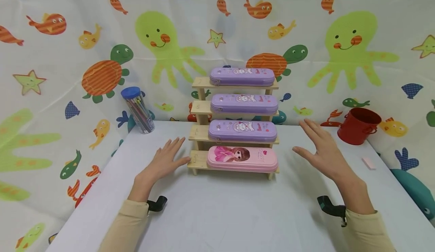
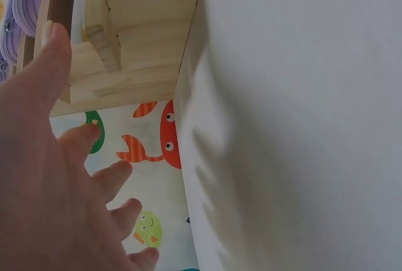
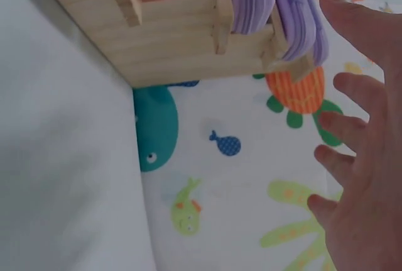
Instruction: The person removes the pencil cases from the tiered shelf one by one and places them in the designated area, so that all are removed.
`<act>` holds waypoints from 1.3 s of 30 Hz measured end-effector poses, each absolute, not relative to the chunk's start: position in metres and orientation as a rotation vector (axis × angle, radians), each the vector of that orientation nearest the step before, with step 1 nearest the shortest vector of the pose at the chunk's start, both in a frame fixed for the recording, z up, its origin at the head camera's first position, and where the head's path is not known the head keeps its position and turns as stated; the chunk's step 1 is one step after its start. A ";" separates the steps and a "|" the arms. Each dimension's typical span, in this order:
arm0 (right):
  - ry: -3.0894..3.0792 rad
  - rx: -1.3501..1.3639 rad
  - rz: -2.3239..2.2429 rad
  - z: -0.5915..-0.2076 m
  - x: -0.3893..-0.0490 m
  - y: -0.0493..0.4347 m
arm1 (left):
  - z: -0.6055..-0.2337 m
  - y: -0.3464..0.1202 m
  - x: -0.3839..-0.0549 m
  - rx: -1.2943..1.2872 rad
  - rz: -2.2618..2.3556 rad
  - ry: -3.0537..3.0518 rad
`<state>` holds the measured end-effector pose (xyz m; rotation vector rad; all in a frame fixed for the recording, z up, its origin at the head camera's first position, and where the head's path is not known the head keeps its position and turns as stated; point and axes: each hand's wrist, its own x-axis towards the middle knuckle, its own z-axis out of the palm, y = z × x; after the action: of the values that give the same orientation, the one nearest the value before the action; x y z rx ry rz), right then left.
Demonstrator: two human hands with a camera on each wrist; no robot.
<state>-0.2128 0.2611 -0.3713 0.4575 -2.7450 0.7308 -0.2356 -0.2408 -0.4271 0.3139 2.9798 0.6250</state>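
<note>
A stepped wooden rack [image 1: 201,107] stands on the white table, one pencil case on each tier. The lowest case is pink [image 1: 242,159] with a doll picture; above it sit three purple cases, the lower [image 1: 242,130], the middle [image 1: 244,103] and the top one [image 1: 242,76]. Beside the rack's lower left end is my left hand [image 1: 165,160], fingers spread and holding nothing, its thumb near the bottom tier. To the right of the rack my right hand [image 1: 321,152] is raised over the table with fingers extended, holding nothing. Both wrist views show the rack's wooden side close to the hands.
At the back left stands a clear tub of pencils [image 1: 138,110] with a blue lid. A red metal bucket [image 1: 359,126] sits at the back right, with a small pink eraser-like block [image 1: 368,163] in front of it. A patterned curtain [image 1: 238,25] hangs behind the table.
</note>
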 end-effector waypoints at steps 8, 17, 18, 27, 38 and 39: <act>-2.760 0.524 0.765 -0.365 -0.207 0.243 | -0.429 -0.236 -0.230 0.289 0.847 2.822; -2.715 0.628 0.724 -0.367 -0.199 0.225 | -0.434 -0.228 -0.225 0.278 1.037 2.660; -2.718 0.642 0.727 -0.367 -0.198 0.222 | -0.435 -0.227 -0.225 0.276 1.045 2.654; -2.770 0.733 0.753 -0.374 -0.199 0.206 | -0.442 -0.215 -0.224 0.214 1.171 2.589; -2.725 0.820 0.698 -0.383 -0.202 0.193 | -0.449 -0.207 -0.222 0.205 1.314 2.572; -2.736 0.820 0.692 -0.385 -0.203 0.192 | -0.449 -0.206 -0.222 0.214 1.335 2.559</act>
<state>-0.2025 0.1922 -0.3847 0.8204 -2.7364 0.6915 -0.2225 -0.2062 -0.4487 0.2139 2.5592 1.3353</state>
